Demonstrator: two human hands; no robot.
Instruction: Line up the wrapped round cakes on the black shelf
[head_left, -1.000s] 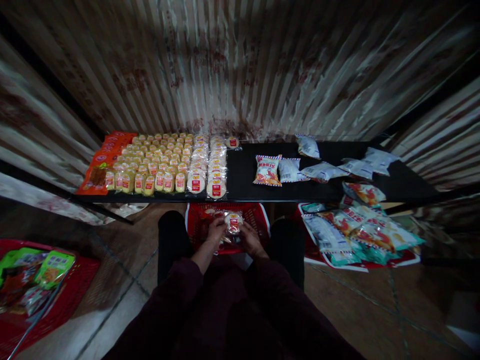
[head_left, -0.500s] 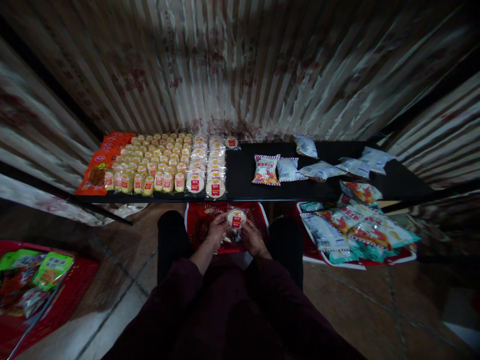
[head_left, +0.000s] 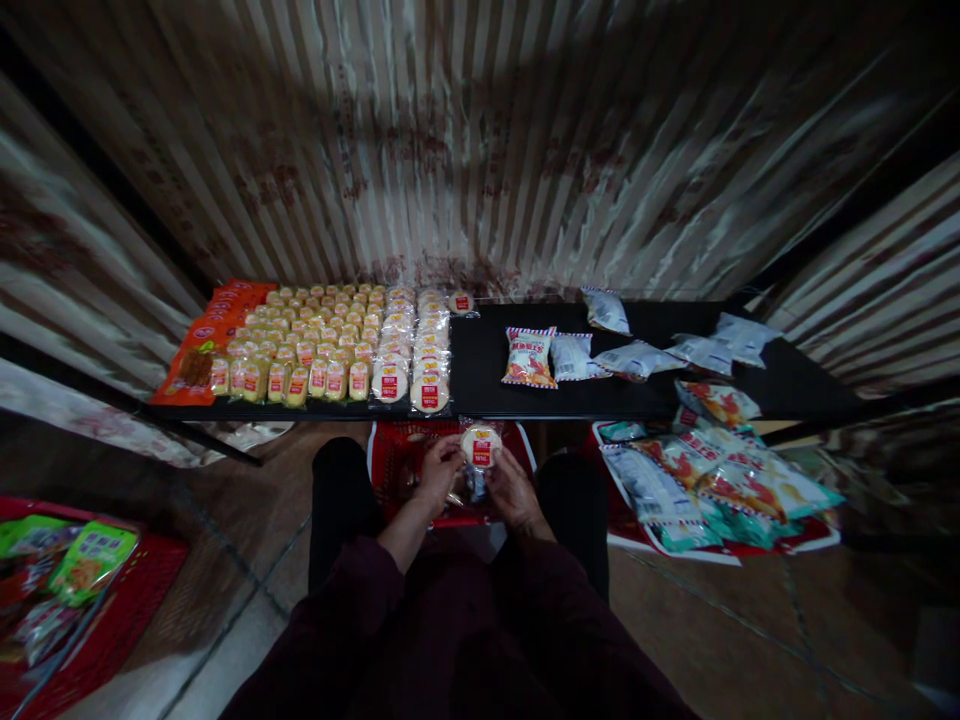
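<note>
Between my hands is a round wrapped rice cracker point(head_left: 481, 446) with a red and yellow label, held above a red basket point(head_left: 379, 455) in front of the shelf. My left hand point(head_left: 439, 472) pinches its left edge, fingers closed. On the other edge, my right hand point(head_left: 515, 488) grips the wrapper. Rows of similar wrapped rice crackers point(head_left: 430, 392) lie on the black shelf point(head_left: 480, 370), and a single one point(head_left: 461, 303) lies at the back. Left of these rows stand many small yellow wrapped cakes point(head_left: 297, 383).
An orange packet point(head_left: 196, 365) lies at the shelf's left end. Chip bags point(head_left: 529, 357) are scattered on the right half. A right-hand basket point(head_left: 652, 540) is heaped with chip bags; another red basket point(head_left: 142, 590) at lower left holds green and other packets. A striped curtain point(head_left: 465, 150) hangs behind.
The rice cracker has shifted slightly right and stays between both hands. The whole view has tilted a little, so the shelf sits lower in the picture.
</note>
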